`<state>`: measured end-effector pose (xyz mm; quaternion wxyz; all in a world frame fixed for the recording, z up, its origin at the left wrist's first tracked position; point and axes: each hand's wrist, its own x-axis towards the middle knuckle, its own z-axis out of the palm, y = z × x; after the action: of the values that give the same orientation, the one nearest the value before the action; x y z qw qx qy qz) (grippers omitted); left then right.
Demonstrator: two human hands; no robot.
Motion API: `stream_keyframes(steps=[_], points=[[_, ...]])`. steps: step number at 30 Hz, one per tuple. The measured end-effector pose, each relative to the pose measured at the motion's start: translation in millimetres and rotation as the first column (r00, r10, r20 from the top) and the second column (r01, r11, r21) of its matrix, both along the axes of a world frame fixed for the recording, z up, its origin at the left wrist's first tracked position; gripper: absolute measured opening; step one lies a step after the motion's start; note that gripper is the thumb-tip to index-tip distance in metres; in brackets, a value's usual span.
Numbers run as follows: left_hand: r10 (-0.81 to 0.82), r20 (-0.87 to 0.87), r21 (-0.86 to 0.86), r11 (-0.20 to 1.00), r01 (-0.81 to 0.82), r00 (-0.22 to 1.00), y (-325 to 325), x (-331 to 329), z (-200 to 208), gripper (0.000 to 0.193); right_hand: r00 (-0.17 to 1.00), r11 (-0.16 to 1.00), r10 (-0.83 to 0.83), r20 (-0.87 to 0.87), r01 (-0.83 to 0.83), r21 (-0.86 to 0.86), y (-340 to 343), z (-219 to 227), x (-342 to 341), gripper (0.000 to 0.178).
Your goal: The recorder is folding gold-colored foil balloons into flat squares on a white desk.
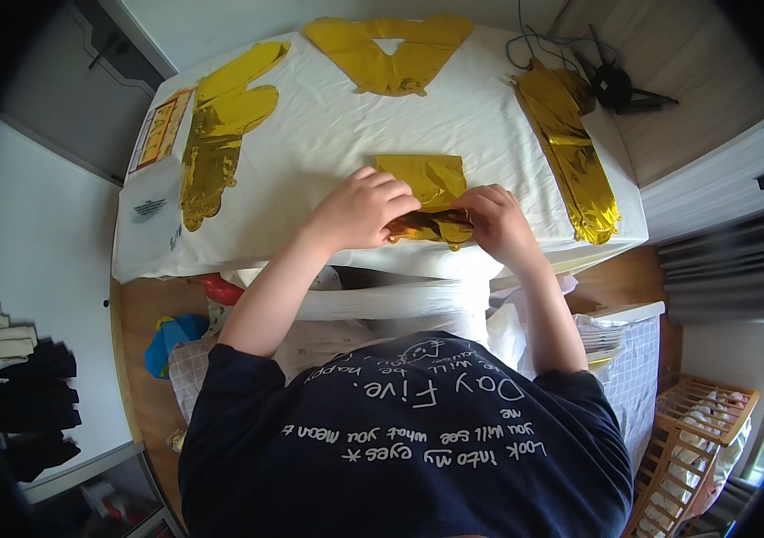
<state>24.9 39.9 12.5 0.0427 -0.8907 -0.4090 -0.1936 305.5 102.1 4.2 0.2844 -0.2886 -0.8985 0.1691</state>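
Across the white-clothed tabletop (pixel 319 134), shiny gold foil lies in four places, with a printed card (pixel 160 130) at the left edge and a black corded device (pixel 613 85) by the far right corner. Near the middle of the near edge is the near foil piece (pixel 418 170), the one being worked. Left hand (pixel 360 211) and right hand (pixel 499 224) each have a closed grip on it, fingers bent over opposite sides of its bunched near part; the left fingertips are partly hidden. Its far part lies flat and squarish, while the near part is creased and turned up, so the handling looks about midway, with the flat portion left to do. Away from both hands, a forked foil piece (pixel 221 125) lies along the left edge, a V-like foil piece (pixel 391 73) by the middle of the far edge, and a long foil piece (pixel 570 148) along the right edge. Those three lie flat or loosely creased; whether they are finished or waiting, I cannot tell.
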Motion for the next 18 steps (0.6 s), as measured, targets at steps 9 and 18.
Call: stream_keyframes(steps=[9, 18], points=[[0.012, 0.030, 0.073, 0.997, -0.014, 0.999, 9.5, 1.5, -8.5, 0.017, 0.998, 1.000, 0.024, 0.058, -0.023, -0.020, 3.4, 5.5, -1.8, 0.045], [0.323, 0.211, -0.581, 0.800, -0.147, 0.923, 28.1, 4.6, 26.4, 0.031, 0.987, 0.929, -0.158, -0.003, 0.148, -0.339, 6.5, 9.4, -24.1, 0.028]])
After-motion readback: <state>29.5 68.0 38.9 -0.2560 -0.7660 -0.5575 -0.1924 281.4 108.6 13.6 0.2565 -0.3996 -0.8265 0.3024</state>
